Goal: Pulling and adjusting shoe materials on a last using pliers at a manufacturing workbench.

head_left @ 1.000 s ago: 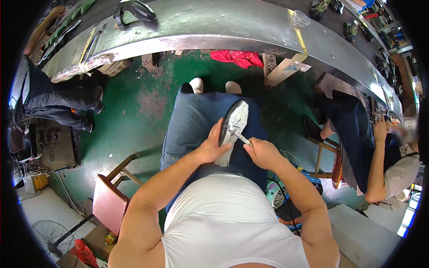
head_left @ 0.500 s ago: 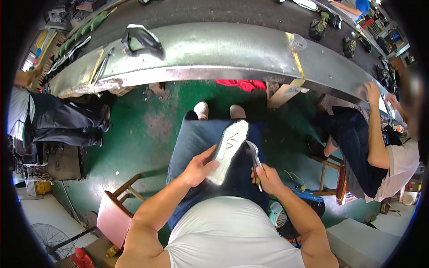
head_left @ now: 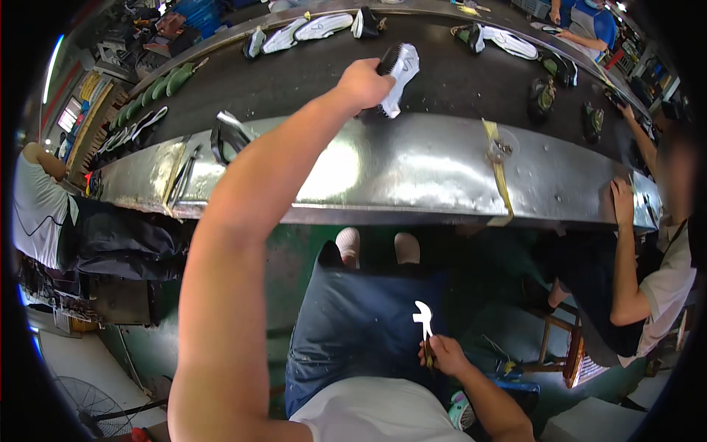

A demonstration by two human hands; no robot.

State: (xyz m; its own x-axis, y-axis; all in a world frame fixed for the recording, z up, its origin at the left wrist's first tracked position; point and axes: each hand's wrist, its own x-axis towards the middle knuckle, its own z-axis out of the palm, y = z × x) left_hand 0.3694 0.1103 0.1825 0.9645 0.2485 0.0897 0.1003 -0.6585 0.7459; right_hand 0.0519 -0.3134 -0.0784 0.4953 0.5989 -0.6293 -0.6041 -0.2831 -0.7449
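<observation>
Left grip (head_left: 366, 83): closed round the dark side of a shoe piece (head_left: 402, 79), the arm stretched out over the silver edge (head_left: 427, 166).
Shoe piece: beyond the silver edge, over the dark tabletop (head_left: 456, 88), white face showing, near tip close to the edge; whether it touches the surface, I cannot tell.
Right grip (head_left: 445, 355): wrapped round the handle of a claw hammer (head_left: 423, 318), on the person's side of the silver edge.
Claw hammer: above the lap (head_left: 353, 317), its bright head toward the silver edge.
On the silver edge: a black open shoe (head_left: 228, 140) to the left of the outstretched arm, thin tools (head_left: 184, 177) farther left; to the right, yellow tape (head_left: 495, 173) running across it, with a small clear dish (head_left: 504, 146) at the tape.
Beyond the silver edge: pale soles (head_left: 324, 26) at the far side, a dark green shoe (head_left: 541, 99) toward the right, green pieces (head_left: 158, 87) toward the left.
At the silver edge's right end: a co-worker's hand (head_left: 623, 200), resting on it.
</observation>
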